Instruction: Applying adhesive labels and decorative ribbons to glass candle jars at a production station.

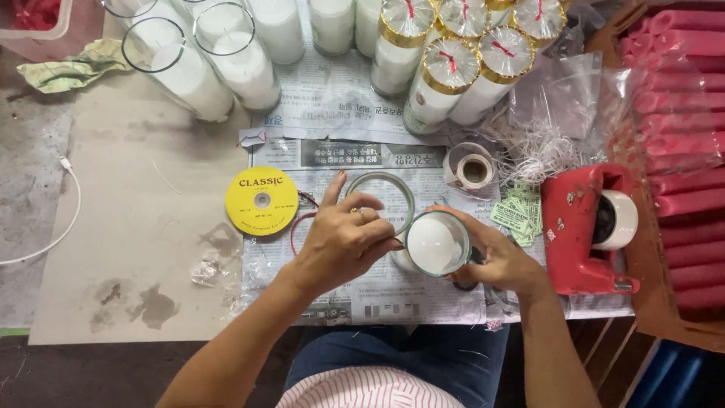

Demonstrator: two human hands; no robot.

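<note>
A person sits at a table covered with newspaper (pixel 355 121). The right hand (pixel 502 261) is wrapped around the side of a glass candle (pixel 436 243), with the fingers curled on the glass. The candle is full of white wax and stands on the paper right in front of the person. The left hand (pixel 340 242) is on the other side of the candle, touching its rim. Its thumb and fingers are pinched together there, but what they pinch is too small to see. One finger points up, and there is a ring on another finger. Just behind the left hand lies a clear round lid (pixel 381 196), flat on the paper. A yellow spool (pixel 261 200) lies to the left of the hands, with a thin red string (pixel 298 219) curling next to it. A red tape holder (pixel 585 227) sits to the right, near the right hand. A small roll of tape (pixel 472 170) lies farther back. At the top are more candles: plain ones (pixel 211 64) on the left and ones with gold tops (pixel 453 64) on the right. Pink sticks (pixel 687 113) are stacked at the far right side.
</note>
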